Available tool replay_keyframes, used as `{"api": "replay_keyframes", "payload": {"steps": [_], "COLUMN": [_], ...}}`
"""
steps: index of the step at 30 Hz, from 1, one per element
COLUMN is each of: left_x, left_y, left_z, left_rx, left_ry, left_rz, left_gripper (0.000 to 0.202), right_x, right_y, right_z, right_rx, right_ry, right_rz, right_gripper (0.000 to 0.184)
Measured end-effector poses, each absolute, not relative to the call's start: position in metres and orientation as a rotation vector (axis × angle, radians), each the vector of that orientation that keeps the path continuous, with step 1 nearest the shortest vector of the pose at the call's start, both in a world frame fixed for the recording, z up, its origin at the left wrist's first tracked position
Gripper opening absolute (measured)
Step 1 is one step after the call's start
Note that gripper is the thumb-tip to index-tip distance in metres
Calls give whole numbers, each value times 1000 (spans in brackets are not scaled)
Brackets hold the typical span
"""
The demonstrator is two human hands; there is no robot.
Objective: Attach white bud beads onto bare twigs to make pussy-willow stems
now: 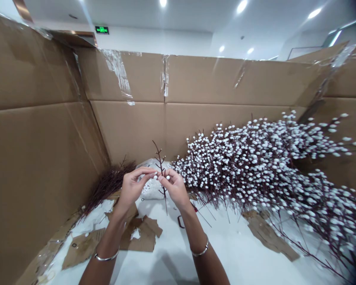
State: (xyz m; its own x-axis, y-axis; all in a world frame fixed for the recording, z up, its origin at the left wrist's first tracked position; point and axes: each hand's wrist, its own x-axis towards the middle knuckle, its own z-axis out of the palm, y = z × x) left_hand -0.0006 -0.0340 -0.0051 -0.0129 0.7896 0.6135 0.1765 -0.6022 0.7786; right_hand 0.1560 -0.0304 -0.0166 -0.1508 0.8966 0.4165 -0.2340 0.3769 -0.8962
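Observation:
In front of me my right hand (175, 188) is closed around the middle of a thin dark-brown artificial branch (159, 153) with short side twigs. The branch stands nearly upright, its bare stem pointing down. My left hand (132, 188) meets it from the other side, thumb and fingers pinched at a small white bud (156, 177) close to the stem. Another white bud (167, 177) shows by my right fingertips. Whether either bud sits on a twig is too small to tell. Behind my hands lies a clear plastic bag (150, 193) with white buds.
Many brown branches with white buds (243, 162) are heaped on the right. Bare dark branches (109, 184) lie at the left. Torn cardboard pieces (144, 239) rest on the white table (225, 257). Tall cardboard walls (210, 81) enclose the back and sides.

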Motion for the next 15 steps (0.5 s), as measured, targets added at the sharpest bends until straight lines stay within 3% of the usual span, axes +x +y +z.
{"api": "replay_keyframes", "payload": {"steps": [15], "left_x": [-4], "left_y": [-32], "left_z": [-7], "left_rx": [1817], "left_ry": [996], "left_rz": [1691], "left_gripper": [11], "right_x": [147], "right_y": [-35], "right_z": [-16], "right_rx": [-648], "right_ry": [-1309], "right_rz": [1125], "right_gripper": [25]}}
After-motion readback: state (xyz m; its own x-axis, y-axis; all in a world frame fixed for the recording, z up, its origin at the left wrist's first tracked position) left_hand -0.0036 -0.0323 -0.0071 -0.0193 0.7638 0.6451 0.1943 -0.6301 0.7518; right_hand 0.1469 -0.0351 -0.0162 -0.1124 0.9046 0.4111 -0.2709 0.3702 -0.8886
